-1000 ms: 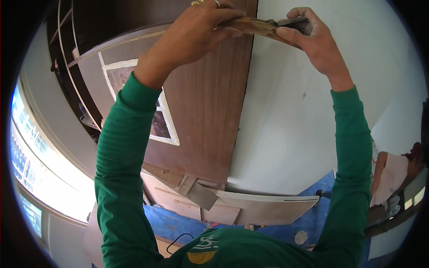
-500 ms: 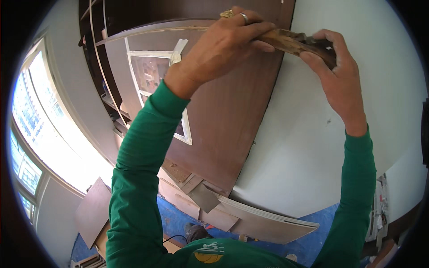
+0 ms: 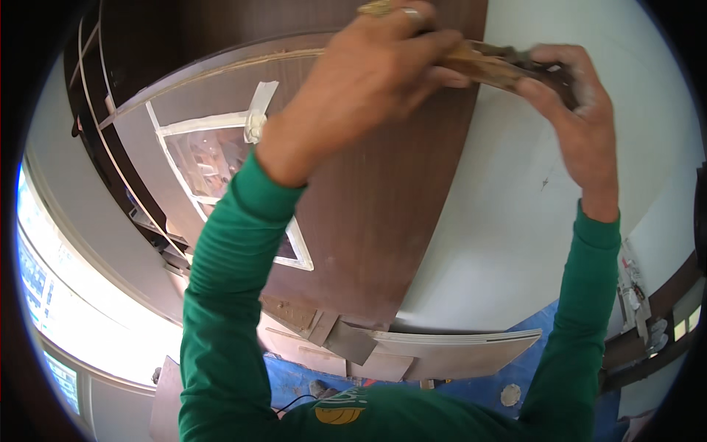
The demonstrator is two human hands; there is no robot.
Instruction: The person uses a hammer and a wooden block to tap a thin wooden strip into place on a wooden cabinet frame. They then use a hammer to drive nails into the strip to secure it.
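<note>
At the top of the view, both raised hands grip a wooden hand plane point(image 3: 487, 68), a brown wooden block with a dark fitting near its right end. My left hand point(image 3: 372, 77) is closed round its left end and slightly blurred. On the other end, my right hand point(image 3: 578, 110) has thumb and fingers clamped over opposite sides. Behind the hands stands a tall brown wood-grain cabinet panel point(image 3: 375, 199), whose pale upper edge runs up to my left hand. Part of the plane is covered by my fingers.
A taped clear plastic sheet point(image 3: 213, 158) hangs on the panel. Open shelving point(image 3: 110, 147) and a bright window point(image 3: 96, 295) are left, a white wall point(image 3: 530, 191) right. Below, boards point(image 3: 456, 353) lean above blue floor covering point(image 3: 530, 331). Clutter point(image 3: 633, 295) lies far right.
The view has shifted, so the window and taped sheet sit farther left and lower. Both hands and the plane appear slightly farther right, with the grip kept.
</note>
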